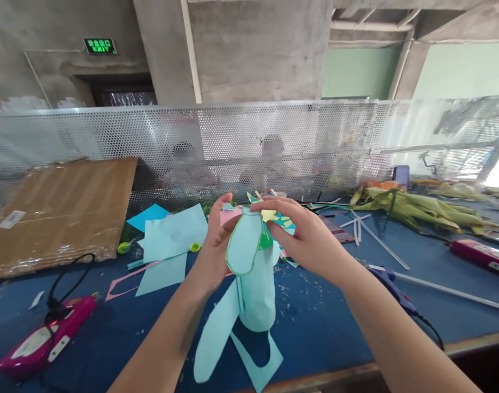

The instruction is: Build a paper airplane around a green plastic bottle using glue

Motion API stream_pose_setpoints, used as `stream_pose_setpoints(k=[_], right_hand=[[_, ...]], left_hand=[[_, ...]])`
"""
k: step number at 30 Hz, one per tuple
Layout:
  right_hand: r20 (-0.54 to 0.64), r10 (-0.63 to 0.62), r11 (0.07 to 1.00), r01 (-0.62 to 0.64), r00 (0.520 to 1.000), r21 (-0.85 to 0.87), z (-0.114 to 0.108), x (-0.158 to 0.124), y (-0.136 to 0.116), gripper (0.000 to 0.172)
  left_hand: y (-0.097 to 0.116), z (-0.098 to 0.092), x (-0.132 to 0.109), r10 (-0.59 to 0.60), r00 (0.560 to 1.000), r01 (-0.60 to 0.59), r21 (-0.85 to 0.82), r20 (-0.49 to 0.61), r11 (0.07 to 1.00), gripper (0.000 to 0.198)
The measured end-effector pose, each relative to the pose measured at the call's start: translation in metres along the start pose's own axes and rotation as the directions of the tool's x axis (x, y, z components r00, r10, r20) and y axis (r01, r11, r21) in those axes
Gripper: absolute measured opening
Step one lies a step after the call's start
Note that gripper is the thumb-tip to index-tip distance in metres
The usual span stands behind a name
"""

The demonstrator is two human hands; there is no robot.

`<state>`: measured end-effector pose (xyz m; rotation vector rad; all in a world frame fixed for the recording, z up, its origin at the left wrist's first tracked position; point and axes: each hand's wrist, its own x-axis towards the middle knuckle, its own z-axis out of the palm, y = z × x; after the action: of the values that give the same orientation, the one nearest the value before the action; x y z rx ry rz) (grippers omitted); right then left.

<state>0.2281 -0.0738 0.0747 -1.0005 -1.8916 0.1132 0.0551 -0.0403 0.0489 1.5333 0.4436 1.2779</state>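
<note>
Above the blue table (pixel 323 305), both hands hold a light blue paper craft (pixel 251 273) with long hanging flaps and a green-edged oval piece. My left hand (pixel 214 240) grips its upper left side, thumb and fingers closed on the paper and a pink piece. On the upper right, my right hand (pixel 304 234) pinches the craft, where yellow and teal cut-outs show under the fingers.
Light blue paper sheets (pixel 171 240) and scraps lie left of the hands. A pink tool with a black cord (pixel 48 335) lies at the front left, a cardboard sheet (pixel 56 210) behind it. Corn husks (pixel 416 210), white strips and a glue gun (pixel 390 284) lie right. A perforated metal screen (pixel 249 147) closes the back.
</note>
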Motion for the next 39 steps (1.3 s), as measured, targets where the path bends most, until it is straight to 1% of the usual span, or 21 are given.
stream_pose_setpoints(k=[2,4,7,10,13,15,18,20,25,30,32,34,35,36,37,38,39], right_hand=[[0.051,0.022,1.000,-0.022,0.998,-0.002,0.000,0.004,0.004,0.031],[0.065,0.014,1.000,-0.014,0.998,0.011,0.002,0.007,0.008,0.030],[0.050,-0.009,0.999,0.007,0.999,0.039,0.005,0.011,0.010,0.028],[-0.006,0.012,0.998,-0.012,1.000,0.069,0.006,0.014,0.008,0.018],[-0.052,0.049,0.993,-0.043,0.997,0.108,0.004,0.015,0.004,0.018],[-0.039,0.067,0.990,-0.061,0.997,0.126,0.001,0.014,0.002,0.019],[-0.021,0.086,0.983,-0.081,0.996,0.165,-0.002,0.013,-0.001,0.021],[-0.020,0.087,0.975,-0.080,0.996,0.209,-0.002,0.011,-0.002,0.021],[-0.045,0.130,0.926,-0.105,0.991,0.363,-0.001,0.011,-0.002,0.015],[0.031,0.160,0.886,-0.157,0.987,0.437,-0.002,0.012,-0.003,0.020],[0.022,0.172,0.880,-0.163,0.985,0.447,-0.004,0.009,-0.001,0.021],[-0.022,0.203,0.896,-0.177,0.979,0.407,-0.009,0.001,0.007,0.026],[-0.048,0.233,0.913,-0.201,0.971,0.355,-0.013,-0.006,0.014,0.029],[-0.069,0.280,0.928,-0.252,0.957,0.273,-0.018,-0.017,0.023,0.031],[-0.096,0.352,0.929,-0.335,0.931,0.155,-0.024,-0.030,0.035,0.032],[-0.153,0.434,0.899,-0.437,0.888,0.011,-0.032,-0.047,0.048,0.032],[-0.189,0.506,0.832,-0.534,0.842,-0.150,-0.040,-0.065,0.062,0.032]], left_hand=[[0.002,0.001,-0.002,0.000,1.000,0.001,0.052,-0.011,0.999,0.060],[0.004,0.002,-0.003,-0.010,1.000,0.012,0.106,-0.020,0.994,0.051],[0.000,0.000,-0.001,0.009,1.000,-0.008,0.126,-0.008,0.992,0.038],[-0.010,-0.001,0.003,0.050,0.999,-0.049,0.087,-0.010,0.995,0.032],[-0.015,0.001,0.003,0.056,0.998,-0.054,0.061,-0.036,0.997,0.032],[-0.014,0.004,0.001,0.053,0.998,-0.050,0.074,-0.038,0.996,0.031],[-0.010,0.008,-0.003,0.094,0.995,-0.088,0.128,-0.041,0.988,0.028],[-0.009,0.010,-0.004,0.122,0.991,-0.112,0.166,-0.049,0.980,0.029],[-0.009,0.012,-0.006,0.117,0.991,-0.103,0.180,-0.065,0.978,0.031],[-0.005,0.015,-0.007,0.132,0.990,-0.122,0.187,-0.040,0.975,0.026],[-0.004,0.015,-0.006,0.122,0.991,-0.111,0.185,-0.046,0.976,0.026],[-0.004,0.014,-0.005,0.116,0.991,-0.100,0.187,-0.072,0.977,0.025],[-0.005,0.013,-0.004,0.120,0.989,-0.103,0.189,-0.083,0.977,0.024],[-0.005,0.012,-0.004,0.127,0.988,-0.109,0.188,-0.089,0.976,0.023],[-0.006,0.011,-0.003,0.137,0.987,-0.120,0.182,-0.087,0.976,0.021],[-0.006,0.010,-0.002,0.149,0.986,-0.133,0.175,-0.081,0.976,0.019],[-0.007,0.009,-0.002,0.162,0.984,-0.147,0.171,-0.075,0.974,0.017]])
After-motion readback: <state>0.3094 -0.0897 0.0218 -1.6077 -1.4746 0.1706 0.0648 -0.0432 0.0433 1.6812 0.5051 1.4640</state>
